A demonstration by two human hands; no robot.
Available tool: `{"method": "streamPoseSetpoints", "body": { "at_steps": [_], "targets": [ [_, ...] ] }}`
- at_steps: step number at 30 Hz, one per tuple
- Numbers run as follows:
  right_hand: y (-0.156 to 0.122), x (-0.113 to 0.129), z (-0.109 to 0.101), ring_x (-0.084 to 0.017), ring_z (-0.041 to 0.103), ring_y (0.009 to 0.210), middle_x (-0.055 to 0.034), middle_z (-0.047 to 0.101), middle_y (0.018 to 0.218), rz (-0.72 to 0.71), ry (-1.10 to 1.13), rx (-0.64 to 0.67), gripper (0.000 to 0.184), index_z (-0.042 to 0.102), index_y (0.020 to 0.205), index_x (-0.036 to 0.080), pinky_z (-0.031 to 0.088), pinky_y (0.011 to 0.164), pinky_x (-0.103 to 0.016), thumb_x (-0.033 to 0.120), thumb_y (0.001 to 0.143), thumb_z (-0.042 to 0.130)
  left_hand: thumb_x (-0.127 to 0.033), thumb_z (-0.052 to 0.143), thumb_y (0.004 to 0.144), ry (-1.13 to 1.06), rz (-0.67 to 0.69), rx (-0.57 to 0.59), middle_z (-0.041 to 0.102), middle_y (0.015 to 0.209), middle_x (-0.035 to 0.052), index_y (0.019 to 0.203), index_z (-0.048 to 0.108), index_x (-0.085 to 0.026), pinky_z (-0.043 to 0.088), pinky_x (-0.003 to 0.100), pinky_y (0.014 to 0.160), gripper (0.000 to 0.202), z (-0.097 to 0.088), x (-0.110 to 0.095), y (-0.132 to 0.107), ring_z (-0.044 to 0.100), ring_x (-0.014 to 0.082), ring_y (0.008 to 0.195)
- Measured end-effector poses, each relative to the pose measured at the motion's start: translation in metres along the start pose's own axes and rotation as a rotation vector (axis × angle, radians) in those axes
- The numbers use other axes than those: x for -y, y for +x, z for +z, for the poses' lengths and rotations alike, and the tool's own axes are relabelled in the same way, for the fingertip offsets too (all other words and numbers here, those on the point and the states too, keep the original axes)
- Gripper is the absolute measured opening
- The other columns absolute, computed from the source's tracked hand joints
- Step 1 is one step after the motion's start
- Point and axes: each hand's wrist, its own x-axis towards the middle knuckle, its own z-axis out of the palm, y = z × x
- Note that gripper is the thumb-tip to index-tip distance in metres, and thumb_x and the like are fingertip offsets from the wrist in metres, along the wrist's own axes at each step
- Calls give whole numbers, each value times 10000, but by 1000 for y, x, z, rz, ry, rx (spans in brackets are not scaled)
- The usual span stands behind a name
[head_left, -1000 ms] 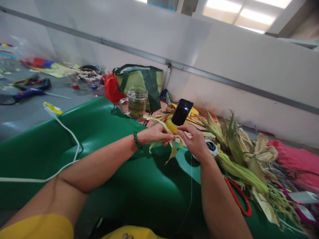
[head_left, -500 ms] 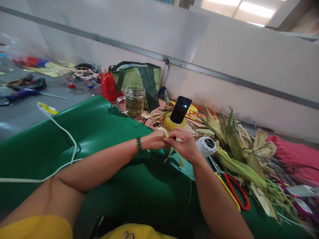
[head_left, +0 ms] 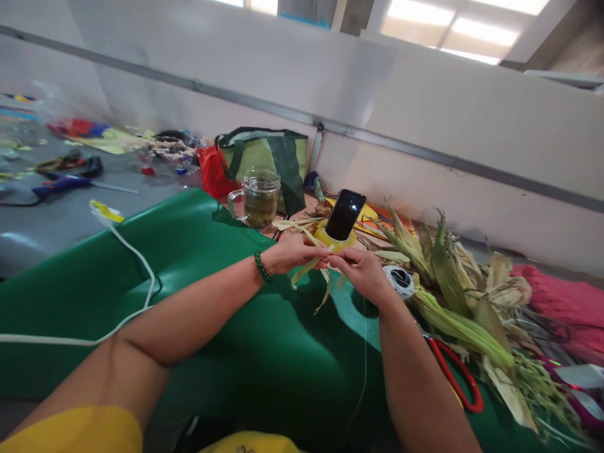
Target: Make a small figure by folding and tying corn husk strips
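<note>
Pale green corn husk strips (head_left: 306, 270) stick out from between my two hands, which meet fingertip to fingertip over the green mat (head_left: 264, 333). My left hand (head_left: 295, 251), below a green bead bracelet, pinches the strips. Close against it, my right hand (head_left: 361, 270) is closed too, its fingertips at the same bundle; exactly what they grip is partly hidden. A thin white thread (head_left: 365, 346) hangs below my right hand. Beside that wrist sits a white thread spool (head_left: 400, 280). Just behind the hands, a phone (head_left: 346, 215) leans in a yellow tape roll (head_left: 325, 235).
Corn husks (head_left: 465, 314) are heaped at the right, with red-handled scissors (head_left: 460, 377) partly behind my forearm. A glass mug (head_left: 259, 201) of liquid stands before a green bag (head_left: 259, 151). A white cable (head_left: 136, 251) crosses the mat; a glue gun (head_left: 63, 184) lies far left.
My left hand has turned from a closed fist to a more extended pinch, and the husk strips now spread out below and above it. The view has shifted slightly.
</note>
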Motion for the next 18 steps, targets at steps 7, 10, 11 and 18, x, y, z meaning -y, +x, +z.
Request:
{"method": "streamPoseSetpoints", "body": {
  "at_steps": [7,10,11,18],
  "targets": [
    [-1,-1,-2,-158,544,585,-24,647,618,-9,-61,-54,297,685,675,187,392,560,-272,406,844,575,-266,855,641,-129,-6,-86,678,653,46,756,690,-72,504,225,617,279,-4,-1,2,622,103,609],
    [-1,-1,1,-170,544,638,-43,644,671,-26,-122,-369,297,666,683,185,406,610,-292,421,835,568,-233,836,655,-141,28,-131,705,740,52,799,703,-88,507,228,648,244,-3,-3,2,642,111,670],
    [-1,0,3,-163,526,617,-38,622,643,-15,-128,-437,324,652,659,186,398,600,-291,434,845,555,-210,837,642,-134,52,-152,709,765,49,805,703,-94,506,228,656,240,-1,-3,2,644,111,688],
    [-4,5,30,-103,383,467,44,423,465,64,38,-119,387,550,550,194,301,470,-251,470,821,579,-167,847,543,-145,176,-266,706,817,44,745,688,-111,524,274,745,263,10,4,2,651,150,804]
  ]
}}
